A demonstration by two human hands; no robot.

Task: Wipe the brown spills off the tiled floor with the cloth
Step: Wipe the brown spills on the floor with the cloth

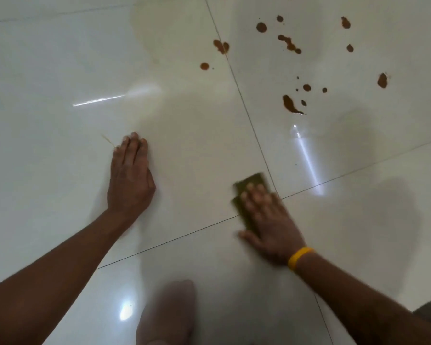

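Observation:
Several brown spills dot the glossy white tiled floor at the upper right, the nearest one an elongated blot. My right hand, with a yellow band on the wrist, lies flat on a folded olive-green cloth and presses it to the floor where the tile joints cross. The hand and cloth are blurred. The cloth sits well below and left of the spills, apart from them. My left hand rests flat on the tile at centre left, fingers together, holding nothing.
Dark grout lines cross the floor. A thin pale sliver lies by my left fingertips. A blurred knee shows at the bottom centre. Light glare streaks the tiles.

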